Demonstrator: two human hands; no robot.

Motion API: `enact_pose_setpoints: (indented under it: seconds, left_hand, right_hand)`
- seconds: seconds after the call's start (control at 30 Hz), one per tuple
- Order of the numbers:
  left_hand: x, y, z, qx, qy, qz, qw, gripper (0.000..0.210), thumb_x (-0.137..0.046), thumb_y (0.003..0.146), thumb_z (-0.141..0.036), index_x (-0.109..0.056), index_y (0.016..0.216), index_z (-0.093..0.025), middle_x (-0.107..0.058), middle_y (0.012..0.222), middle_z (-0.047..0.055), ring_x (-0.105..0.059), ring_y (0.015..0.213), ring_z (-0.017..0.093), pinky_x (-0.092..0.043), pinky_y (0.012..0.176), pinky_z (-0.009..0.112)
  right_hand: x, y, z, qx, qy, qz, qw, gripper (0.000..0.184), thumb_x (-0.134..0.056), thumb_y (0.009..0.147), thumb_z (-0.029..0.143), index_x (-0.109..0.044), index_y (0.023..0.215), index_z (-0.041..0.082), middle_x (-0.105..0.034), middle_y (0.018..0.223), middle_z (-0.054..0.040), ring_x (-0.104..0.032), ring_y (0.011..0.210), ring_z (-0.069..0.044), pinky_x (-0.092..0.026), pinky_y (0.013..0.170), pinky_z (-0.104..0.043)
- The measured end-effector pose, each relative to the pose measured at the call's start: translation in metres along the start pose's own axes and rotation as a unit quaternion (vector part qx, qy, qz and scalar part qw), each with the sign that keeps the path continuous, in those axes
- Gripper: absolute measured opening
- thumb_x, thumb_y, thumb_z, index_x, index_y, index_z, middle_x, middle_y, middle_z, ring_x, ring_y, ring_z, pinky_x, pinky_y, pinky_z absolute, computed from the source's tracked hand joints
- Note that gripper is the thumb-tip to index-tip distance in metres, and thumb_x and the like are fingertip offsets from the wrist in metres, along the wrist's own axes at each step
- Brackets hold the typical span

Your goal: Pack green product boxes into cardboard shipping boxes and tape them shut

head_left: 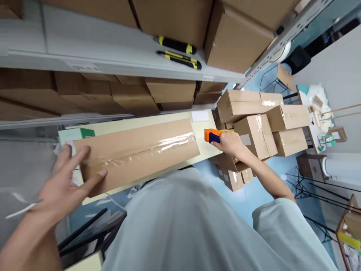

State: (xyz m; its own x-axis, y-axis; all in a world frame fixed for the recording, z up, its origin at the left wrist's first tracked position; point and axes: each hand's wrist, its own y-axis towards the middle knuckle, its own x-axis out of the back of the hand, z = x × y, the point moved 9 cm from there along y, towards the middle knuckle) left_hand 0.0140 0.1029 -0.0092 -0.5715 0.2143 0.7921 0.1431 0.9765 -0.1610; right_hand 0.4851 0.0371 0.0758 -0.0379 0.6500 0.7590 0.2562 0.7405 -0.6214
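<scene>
A long closed cardboard box (141,152), with shiny clear tape along its seam, lies on a cream tabletop (207,145). My left hand (69,177) is at the box's left end, fingers spread, with the thumb over the top face; it is slightly blurred. Beyond the right end of the box, my right hand (229,143) is closed around what looks like an orange and dark-blue tape dispenser (212,135), apart from the box. The fingers partly cover this tool. A green and white carton (81,132) sits behind my left hand.
Above the table, a grey shelf (113,56) holds cardboard boxes and two black-and-yellow utility knives (179,52). Stacked cardboard boxes (255,131) stand to the right. A white label (200,116) lies at the table's back edge. Clear plastic sheeting (25,162) hangs at left.
</scene>
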Motion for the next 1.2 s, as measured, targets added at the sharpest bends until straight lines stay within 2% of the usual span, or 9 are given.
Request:
enact_pose_setpoints:
  seconds: [0.1, 0.3, 0.4, 0.6, 0.77, 0.9, 1.0, 1.1, 1.2]
  left_hand:
    - [-0.005, 0.01, -0.045, -0.056, -0.037, 0.025, 0.997, 0.084, -0.059, 0.092, -0.074, -0.059, 0.158, -0.022, -0.014, 0.19, 0.012, -0.009, 0.175, 0.042, -0.018, 0.138, 0.064]
    - [-0.002, 0.019, -0.216, -0.3, -0.155, 0.051, 0.94, 0.066, -0.048, 0.107, -0.039, -0.045, 0.172, -0.031, -0.036, 0.184, 0.006, -0.024, 0.174, 0.032, -0.016, 0.141, 0.062]
    - [0.003, 0.035, -0.251, -0.335, -0.181, 0.043, 0.923, 0.068, -0.051, 0.104, -0.028, -0.048, 0.172, -0.031, -0.039, 0.182, 0.005, -0.033, 0.171, 0.031, -0.028, 0.141, 0.056]
    - [0.018, 0.112, -0.222, -0.287, -0.213, -0.034, 0.933, 0.08, -0.054, 0.098, -0.02, -0.038, 0.176, -0.022, -0.036, 0.183, 0.013, -0.035, 0.17, 0.032, -0.034, 0.139, 0.052]
    - [0.026, 0.171, -0.2, -0.217, -0.176, -0.032, 0.959, 0.074, -0.059, 0.091, -0.016, -0.053, 0.165, -0.013, -0.037, 0.181, 0.022, -0.039, 0.167, 0.039, -0.036, 0.136, 0.06]
    - [0.029, 0.168, -0.183, -0.206, -0.156, -0.029, 0.966, 0.072, -0.056, 0.093, -0.016, -0.053, 0.165, -0.012, -0.036, 0.182, 0.021, -0.035, 0.17, 0.037, -0.034, 0.138, 0.057]
    - [0.025, 0.155, -0.164, -0.194, -0.15, -0.025, 0.969, 0.07, -0.052, 0.096, -0.019, -0.051, 0.166, -0.011, -0.034, 0.183, 0.02, -0.031, 0.171, 0.034, -0.031, 0.14, 0.053]
    - [0.022, 0.147, -0.152, -0.172, -0.148, -0.03, 0.974, 0.069, -0.05, 0.098, -0.02, -0.052, 0.166, -0.011, -0.037, 0.182, 0.02, -0.033, 0.17, 0.035, -0.031, 0.14, 0.054]
    - [0.013, 0.138, -0.161, -0.18, -0.133, -0.017, 0.975, 0.068, -0.047, 0.1, -0.022, -0.05, 0.166, -0.007, -0.037, 0.181, 0.022, -0.033, 0.17, 0.035, -0.031, 0.14, 0.053]
  right_hand:
    - [0.042, -0.015, -0.005, -0.015, 0.028, -0.08, 0.996, 0.052, -0.06, 0.109, 0.061, -0.078, 0.116, 0.014, -0.082, 0.119, -0.0216, -0.079, 0.112, -0.038, -0.057, 0.089, -0.04]
    - [0.125, -0.022, 0.031, 0.008, 0.086, -0.179, 0.98, 0.048, -0.061, 0.106, 0.048, -0.062, 0.141, 0.014, -0.082, 0.118, -0.018, -0.08, 0.11, -0.038, -0.057, 0.087, -0.039]
    - [0.164, -0.012, 0.071, 0.107, 0.114, -0.203, 0.967, 0.047, -0.057, 0.107, 0.039, -0.054, 0.147, 0.016, -0.08, 0.123, -0.0166, -0.079, 0.109, -0.036, -0.058, 0.091, -0.04]
    - [0.241, 0.045, 0.165, 0.294, 0.075, -0.27, 0.914, 0.033, -0.051, 0.112, 0.034, -0.055, 0.141, 0.018, -0.075, 0.131, -0.0188, -0.073, 0.121, -0.033, -0.055, 0.106, -0.042]
    - [0.288, 0.103, 0.241, 0.278, 0.016, -0.278, 0.919, 0.033, -0.054, 0.114, 0.03, -0.061, 0.143, 0.016, -0.076, 0.136, -0.0169, -0.073, 0.122, -0.027, -0.054, 0.103, -0.033]
    - [0.302, 0.12, 0.278, 0.249, -0.022, -0.278, 0.927, 0.032, -0.059, 0.112, 0.026, -0.067, 0.141, 0.016, -0.08, 0.127, -0.0134, -0.075, 0.114, -0.025, -0.055, 0.092, -0.028]
    - [0.3, 0.121, 0.285, 0.239, -0.032, -0.282, 0.929, 0.029, -0.062, 0.109, 0.022, -0.07, 0.137, 0.016, -0.082, 0.124, -0.0122, -0.076, 0.111, -0.024, -0.053, 0.088, -0.026]
    - [0.297, 0.121, 0.283, 0.224, -0.032, -0.288, 0.931, 0.031, -0.06, 0.11, 0.022, -0.068, 0.139, 0.014, -0.079, 0.132, -0.0152, -0.074, 0.12, -0.024, -0.052, 0.095, -0.026]
    - [0.293, 0.124, 0.276, 0.216, -0.009, -0.29, 0.932, 0.042, -0.055, 0.112, 0.024, -0.061, 0.151, 0.008, -0.069, 0.152, -0.0217, -0.065, 0.138, -0.028, -0.047, 0.112, -0.03]
